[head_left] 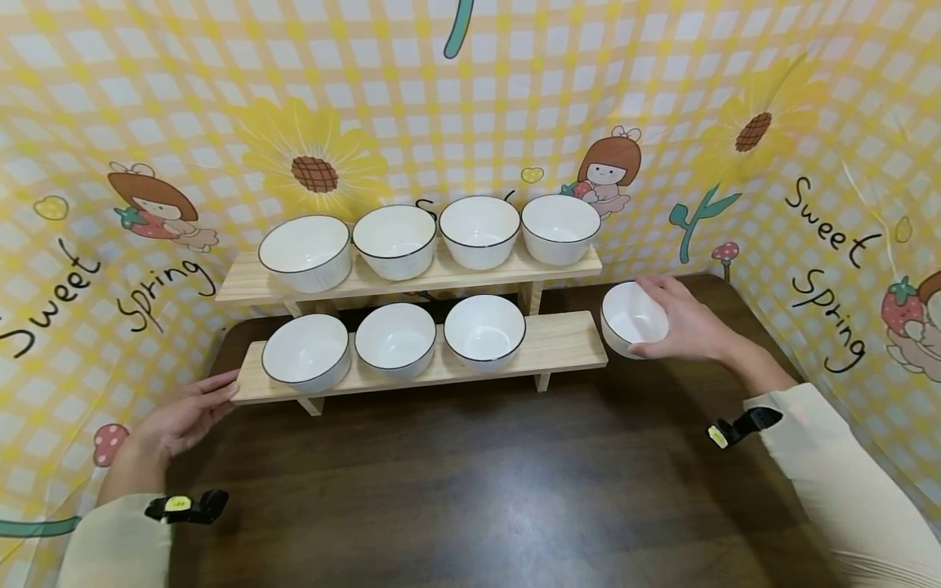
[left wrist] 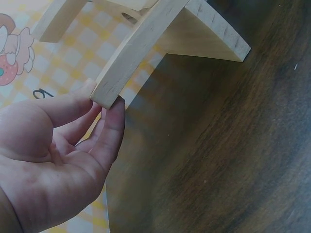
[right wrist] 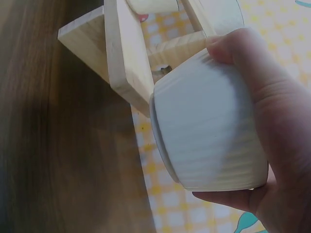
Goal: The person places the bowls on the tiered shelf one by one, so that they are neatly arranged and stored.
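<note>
My right hand [head_left: 687, 322] grips a white bowl [head_left: 634, 314] by its side, just off the right end of the lower shelf board [head_left: 562, 339]. In the right wrist view the ribbed outer wall of this bowl [right wrist: 209, 131] shows, with thumb and fingers around it. At the opposite end, my left hand [head_left: 187, 412] pinches the corner of the lower board; the left wrist view shows thumb and fingertips on the board's end [left wrist: 109, 94]. Three white bowls with dark rims stand on the lower board, the rightmost being a bowl [head_left: 485, 331] left of a bare stretch of wood.
Several more dark-rimmed bowls line the upper shelf board [head_left: 382, 286] behind. Short wooden legs [head_left: 542, 381] hold the boards above a dark wooden table [head_left: 456, 482]. Yellow checked cloth [head_left: 470, 106] with printed flowers and figures hangs at the back and sides.
</note>
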Motion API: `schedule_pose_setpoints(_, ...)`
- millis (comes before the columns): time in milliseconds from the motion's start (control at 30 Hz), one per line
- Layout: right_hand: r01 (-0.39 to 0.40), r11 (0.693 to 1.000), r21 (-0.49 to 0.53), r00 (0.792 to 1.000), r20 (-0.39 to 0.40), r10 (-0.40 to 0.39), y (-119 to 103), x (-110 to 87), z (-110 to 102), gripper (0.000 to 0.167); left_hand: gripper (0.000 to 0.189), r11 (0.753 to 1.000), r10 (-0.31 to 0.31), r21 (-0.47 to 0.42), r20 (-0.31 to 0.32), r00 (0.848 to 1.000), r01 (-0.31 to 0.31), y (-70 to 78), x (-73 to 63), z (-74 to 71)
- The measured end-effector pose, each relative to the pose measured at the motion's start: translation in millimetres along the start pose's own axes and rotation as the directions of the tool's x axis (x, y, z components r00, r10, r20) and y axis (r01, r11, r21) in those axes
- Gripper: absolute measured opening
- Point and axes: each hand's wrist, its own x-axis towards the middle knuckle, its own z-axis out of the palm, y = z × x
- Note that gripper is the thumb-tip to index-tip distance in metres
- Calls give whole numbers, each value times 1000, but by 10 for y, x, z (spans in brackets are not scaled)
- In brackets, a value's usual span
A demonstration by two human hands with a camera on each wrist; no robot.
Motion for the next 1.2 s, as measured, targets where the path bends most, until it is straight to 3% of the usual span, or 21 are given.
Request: schedule_pose_setpoints(1200, 112, 992, 51, 991, 65, -115, -402, 205, 229, 115, 32, 1000, -18, 13, -36, 999, 18, -2, 3, 4)
